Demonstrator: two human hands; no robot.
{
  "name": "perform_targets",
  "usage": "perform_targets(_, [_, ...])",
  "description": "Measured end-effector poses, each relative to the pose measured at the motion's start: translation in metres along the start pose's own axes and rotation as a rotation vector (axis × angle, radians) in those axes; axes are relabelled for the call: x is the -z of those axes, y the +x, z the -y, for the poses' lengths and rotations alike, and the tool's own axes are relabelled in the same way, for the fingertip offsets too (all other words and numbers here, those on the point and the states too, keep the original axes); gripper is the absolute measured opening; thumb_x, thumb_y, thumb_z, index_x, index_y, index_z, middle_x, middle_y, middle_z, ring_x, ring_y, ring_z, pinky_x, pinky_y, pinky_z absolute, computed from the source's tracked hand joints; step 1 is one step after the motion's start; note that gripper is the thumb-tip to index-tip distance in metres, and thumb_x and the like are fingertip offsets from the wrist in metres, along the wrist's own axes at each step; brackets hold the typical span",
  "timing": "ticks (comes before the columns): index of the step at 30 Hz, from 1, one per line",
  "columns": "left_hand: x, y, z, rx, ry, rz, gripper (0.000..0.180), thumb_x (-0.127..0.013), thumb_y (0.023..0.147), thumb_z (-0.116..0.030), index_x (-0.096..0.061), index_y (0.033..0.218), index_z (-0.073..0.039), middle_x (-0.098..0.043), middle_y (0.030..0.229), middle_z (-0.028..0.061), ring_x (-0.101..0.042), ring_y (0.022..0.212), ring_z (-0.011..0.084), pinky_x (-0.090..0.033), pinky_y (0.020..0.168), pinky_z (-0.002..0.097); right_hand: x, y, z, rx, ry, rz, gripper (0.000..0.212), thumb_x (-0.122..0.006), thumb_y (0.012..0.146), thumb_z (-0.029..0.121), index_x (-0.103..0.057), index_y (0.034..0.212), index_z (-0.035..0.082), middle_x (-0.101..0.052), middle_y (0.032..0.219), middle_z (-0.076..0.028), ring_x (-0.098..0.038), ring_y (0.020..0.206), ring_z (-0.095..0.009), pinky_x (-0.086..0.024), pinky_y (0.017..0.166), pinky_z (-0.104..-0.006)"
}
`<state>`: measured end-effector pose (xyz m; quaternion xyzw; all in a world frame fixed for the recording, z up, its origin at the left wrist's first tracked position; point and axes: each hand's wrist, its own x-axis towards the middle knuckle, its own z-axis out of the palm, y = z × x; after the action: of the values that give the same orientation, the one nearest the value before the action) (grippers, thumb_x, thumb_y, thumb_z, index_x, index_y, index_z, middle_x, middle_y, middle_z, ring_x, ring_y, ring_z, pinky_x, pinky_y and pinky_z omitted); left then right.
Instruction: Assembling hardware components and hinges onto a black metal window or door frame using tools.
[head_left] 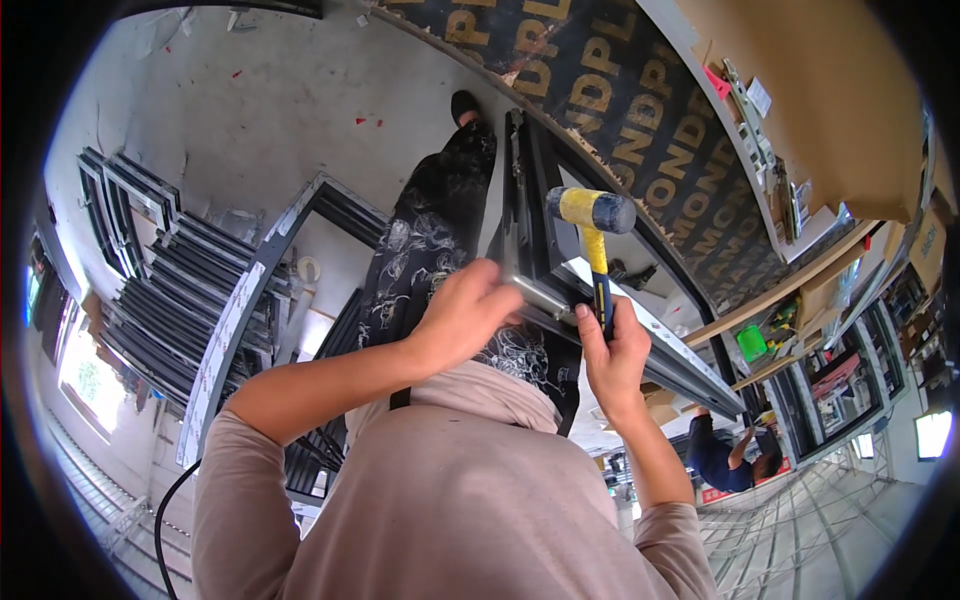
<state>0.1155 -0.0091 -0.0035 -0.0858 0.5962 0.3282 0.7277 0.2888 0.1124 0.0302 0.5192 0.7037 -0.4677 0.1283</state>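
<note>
Head view: right hand (pixel 617 352) grips mallet (pixel 596 248); left hand (pixel 462 314) curls beside dark frame (pixel 536 222), hold unclear; slipping mallet could bruise it

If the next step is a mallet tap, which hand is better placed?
Probably the right hand: it holds the mallet by its handle, beside the dark frame. The left hand is at a shiny metal piece, without a mallet.

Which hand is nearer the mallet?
Right. The right hand holds the mallet by its handle, below the head. The left hand is off to the left, apart from it.
</note>
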Motion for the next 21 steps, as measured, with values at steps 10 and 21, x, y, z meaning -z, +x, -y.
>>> perform_targets(10, [0.039, 0.002, -0.017, 0.140, -0.056, 0.085, 0.031, -0.048, 0.099, -0.023, -0.055, 0.121, -0.001, -0.062, 0.115, 0.0109, -0.061, 0.108, 0.0197, -0.051, 0.092, 0.0340, -0.001, -0.007, -0.021, 0.156, -0.029, -0.198, 0.019, -0.074, 0.084, 0.013, -0.062, 0.094, 0.002, -0.054, 0.065, -0.011, -0.052, 0.053, -0.026, -0.043, 0.052, -0.0339])
perform_targets(21, [0.037, 0.033, 0.004, -0.349, 0.294, -0.051, 0.032, -0.053, 0.100, -0.015, -0.058, 0.128, 0.000, -0.054, 0.128, 0.0088, -0.053, 0.118, 0.0155, -0.044, 0.099, 0.0280, 0.014, 0.006, -0.039, 0.035, -0.022, -0.186, 0.022, -0.073, 0.085, 0.012, -0.063, 0.099, -0.002, -0.064, 0.105, -0.019, -0.061, 0.089, -0.032, -0.048, 0.080, -0.0365])
